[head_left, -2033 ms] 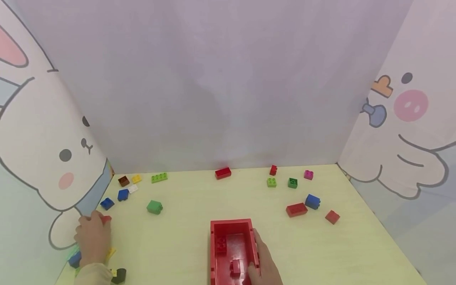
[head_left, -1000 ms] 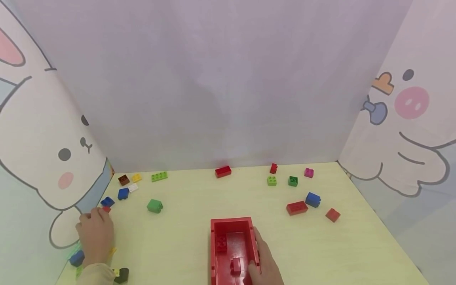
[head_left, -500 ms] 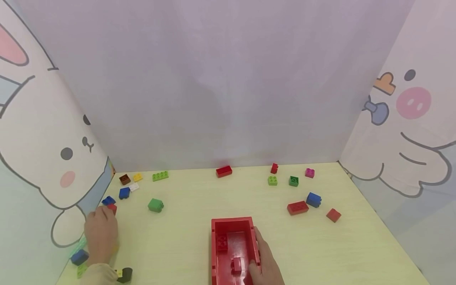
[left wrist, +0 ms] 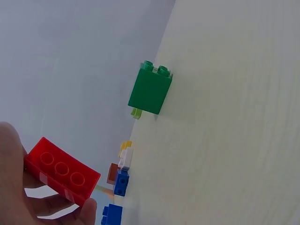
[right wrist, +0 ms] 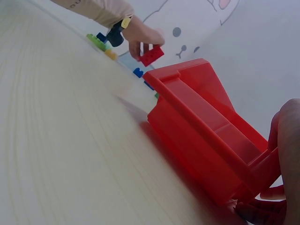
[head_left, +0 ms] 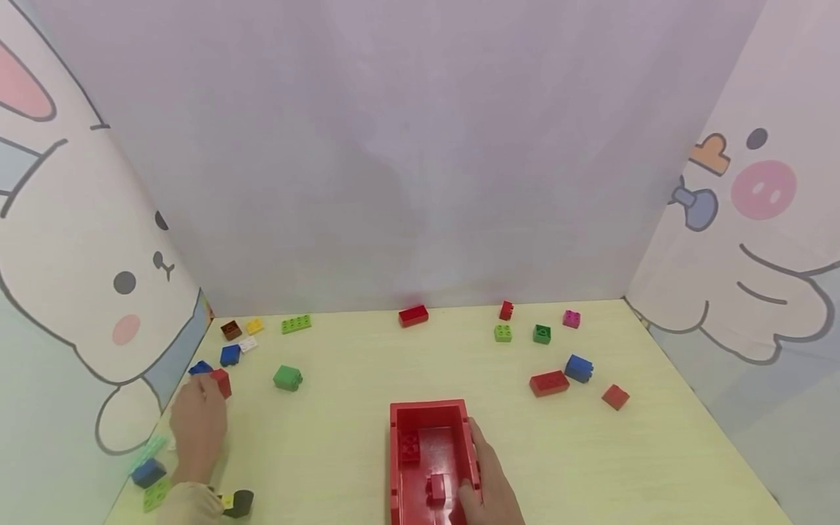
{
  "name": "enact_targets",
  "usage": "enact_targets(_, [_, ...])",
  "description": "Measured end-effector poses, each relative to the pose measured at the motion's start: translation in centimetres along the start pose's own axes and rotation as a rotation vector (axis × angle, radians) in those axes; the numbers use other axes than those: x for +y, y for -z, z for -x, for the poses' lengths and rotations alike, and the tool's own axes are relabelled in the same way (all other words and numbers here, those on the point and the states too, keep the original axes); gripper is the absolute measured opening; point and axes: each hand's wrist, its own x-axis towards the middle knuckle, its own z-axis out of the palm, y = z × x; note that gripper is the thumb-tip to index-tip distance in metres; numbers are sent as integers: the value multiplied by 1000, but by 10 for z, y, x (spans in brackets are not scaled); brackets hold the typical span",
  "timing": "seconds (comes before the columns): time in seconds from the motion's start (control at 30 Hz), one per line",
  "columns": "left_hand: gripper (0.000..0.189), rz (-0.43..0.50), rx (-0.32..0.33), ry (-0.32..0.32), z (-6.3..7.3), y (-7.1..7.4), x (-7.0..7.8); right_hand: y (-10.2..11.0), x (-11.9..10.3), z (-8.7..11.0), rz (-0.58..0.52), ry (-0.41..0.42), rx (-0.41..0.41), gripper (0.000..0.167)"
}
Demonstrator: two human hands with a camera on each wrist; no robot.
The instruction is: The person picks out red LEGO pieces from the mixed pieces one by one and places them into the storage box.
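My left hand [head_left: 200, 421] grips a red toy brick [left wrist: 63, 171], its hollow underside with tubes facing the left wrist camera. In the right wrist view the brick is held up off the table. Close by on the table lie blue bricks [head_left: 230, 355] and a green brick [head_left: 287, 378]. My right hand [head_left: 489, 477] holds the right wall of a red open bin [head_left: 394, 459], fingers outside and thumb over the rim. Inside the bin are two red bricks, one by the left wall [head_left: 410, 446] and one nearer the front [head_left: 436, 489].
Along the back edge lie a brown brick [head_left: 231, 330], a lime brick [head_left: 296, 324] and a red brick [head_left: 413, 316]. At right are another red brick [head_left: 549, 383], a blue brick [head_left: 579, 368] and a red piece [head_left: 615, 397]. Printed curtains [head_left: 741, 255] enclose the table.
My left hand has lifted the red brick from the left side and moved a little to the right with it. The right hand and the bin have stayed in place.
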Motion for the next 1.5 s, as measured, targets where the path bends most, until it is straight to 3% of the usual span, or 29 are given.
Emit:
enact_targets(0.4, [68, -11, -69, 18, 7, 1, 21, -2, 0, 1, 19, -3, 7, 105])
enact_targets(0.6, [63, -19, -56, -26, 15, -1, 32, -1, 0, 0, 22, -8, 6, 105])
enact_targets(0.97, [59, 9, -95, -56, 29, -7, 50, 1, -3, 1, 8, -6, -6, 105])
enact_targets(1.5, [59, 61, -81, -91, 48, -5, 69, 0, 3, -1, -7, 24, -22, 102])
